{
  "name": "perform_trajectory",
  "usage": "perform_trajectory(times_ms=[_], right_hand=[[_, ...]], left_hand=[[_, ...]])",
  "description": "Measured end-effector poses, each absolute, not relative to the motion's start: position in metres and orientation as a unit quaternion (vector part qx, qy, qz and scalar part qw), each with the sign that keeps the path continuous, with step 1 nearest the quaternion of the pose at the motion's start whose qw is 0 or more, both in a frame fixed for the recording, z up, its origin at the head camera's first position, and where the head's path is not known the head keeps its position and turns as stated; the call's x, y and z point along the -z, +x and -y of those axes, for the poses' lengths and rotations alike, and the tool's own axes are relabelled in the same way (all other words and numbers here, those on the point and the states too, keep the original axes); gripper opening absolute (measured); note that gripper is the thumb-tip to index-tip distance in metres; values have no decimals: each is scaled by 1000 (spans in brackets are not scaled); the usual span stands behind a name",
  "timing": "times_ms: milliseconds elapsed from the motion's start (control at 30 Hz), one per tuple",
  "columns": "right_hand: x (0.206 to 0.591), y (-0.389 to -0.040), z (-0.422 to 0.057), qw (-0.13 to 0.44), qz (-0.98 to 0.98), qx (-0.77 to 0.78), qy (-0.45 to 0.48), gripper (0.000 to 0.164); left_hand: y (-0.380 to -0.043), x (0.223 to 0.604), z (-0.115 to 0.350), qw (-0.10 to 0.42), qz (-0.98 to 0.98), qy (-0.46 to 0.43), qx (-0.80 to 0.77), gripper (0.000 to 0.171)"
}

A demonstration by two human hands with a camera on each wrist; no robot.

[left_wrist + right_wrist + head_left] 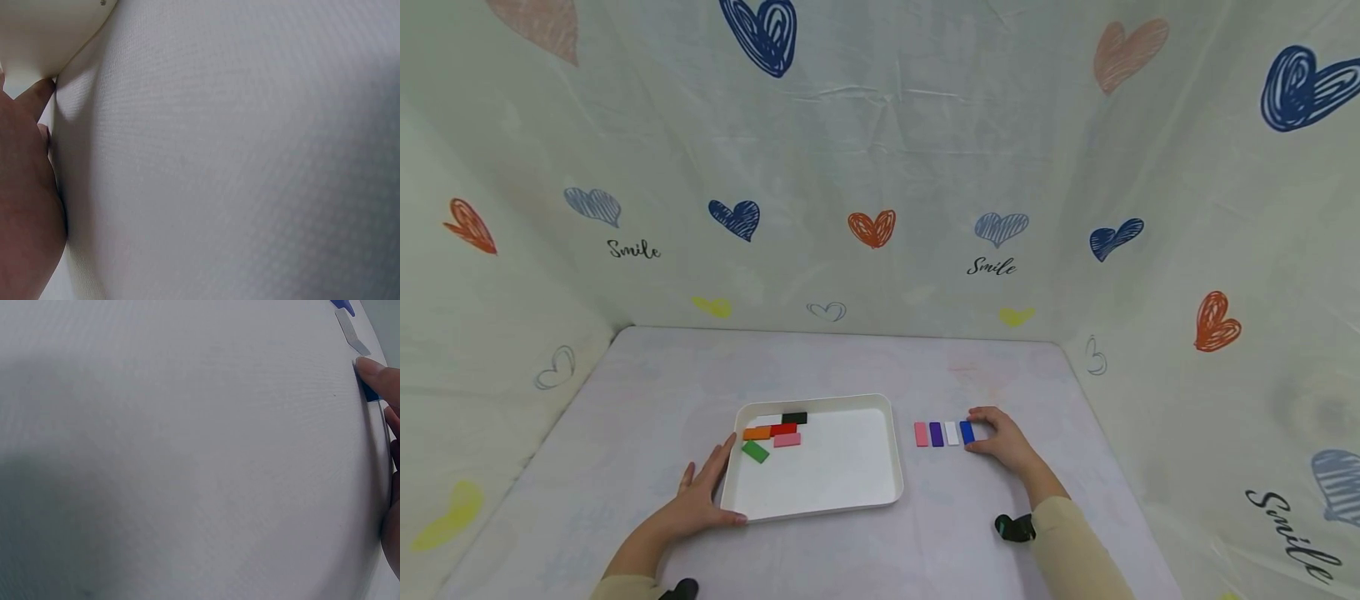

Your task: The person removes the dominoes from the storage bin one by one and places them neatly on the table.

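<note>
On the table a white tray (820, 504) holds several coloured blocks near its upper left corner. My left hand (692, 504) lies along the tray's left side, fingers fairly straight against the outer wall and thumb by the front left corner. To the right of the tray, my right hand (1003, 442) pinches a flat blue block (967, 432) by its far and near ends. That block ends a short row with a white block (952, 433), a purple block (936, 434) and a pink block (921, 434). In the right wrist view, the thumb partly covers the blue block (370, 394).
Inside the tray lie a black block (794, 418), an orange block (757, 433), a red block (783, 430), another pink block (787, 440), a slanted green block (756, 452) and a white one (768, 420). Heart-printed curtains (925, 167) surround the table (850, 558).
</note>
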State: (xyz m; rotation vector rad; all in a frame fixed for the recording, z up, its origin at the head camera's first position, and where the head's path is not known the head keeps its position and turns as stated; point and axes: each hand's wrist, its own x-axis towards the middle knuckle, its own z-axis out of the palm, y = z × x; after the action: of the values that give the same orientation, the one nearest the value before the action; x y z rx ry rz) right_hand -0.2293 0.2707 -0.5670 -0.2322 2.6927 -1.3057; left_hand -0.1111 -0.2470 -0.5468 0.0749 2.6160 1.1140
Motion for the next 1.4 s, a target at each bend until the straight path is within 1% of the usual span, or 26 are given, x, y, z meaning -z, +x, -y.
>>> perform_trajectory(times_ms=[200,467,733,967,1400], right_hand=[[567,-228,-268,62,-895,436,-73,47],[567,-226,-262,72,-898,430,-57,49],[568,-223,-263,65,-902,422,-62,49],[568,-221,-264,78,-898,431,-47,51],[565,-225,-266,66,-903,421,-58,48]], left_hand=[[-109,546,247,154,-910,27,-384,137],[-107,548,250,158,-912,18,-379,139],[-105,548,249,162,-908,15,-385,136],[-104,545,248,170,-905,11,-389,137],[-111,548,248,157,-912,21,-379,135]])
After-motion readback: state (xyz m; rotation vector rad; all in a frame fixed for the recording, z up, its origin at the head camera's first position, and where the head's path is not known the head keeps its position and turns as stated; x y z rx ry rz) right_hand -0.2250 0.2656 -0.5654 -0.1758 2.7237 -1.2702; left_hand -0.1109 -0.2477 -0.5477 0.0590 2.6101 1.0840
